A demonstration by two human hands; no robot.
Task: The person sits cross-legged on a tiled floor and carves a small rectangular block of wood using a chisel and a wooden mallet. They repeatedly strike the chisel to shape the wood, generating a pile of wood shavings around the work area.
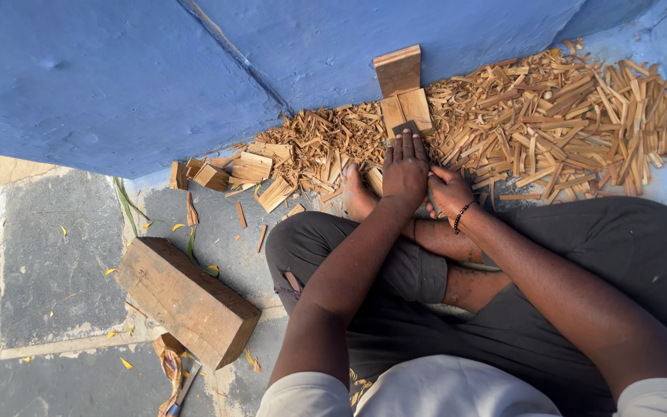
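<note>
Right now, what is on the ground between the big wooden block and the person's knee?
In the head view, only bare grey stone floor lies between the big wooden block and the knee, apart from a small wood sliver.

The person sits cross-legged on the floor (48, 255), facing the wall (194, 69) on the far side. A wood block (404, 110) lies on the floor at the foot of the wall, with a board (397, 69) leaning on the wall just behind it. The left hand (404, 171) rests flat on the block's near end; the right hand (449, 191) is just beside it, to the right. A heap of wood strips (580, 116) spreads right of the block, smaller offcuts (272, 170) left. A thick beam (187, 300) lies near left, well apart.
</note>
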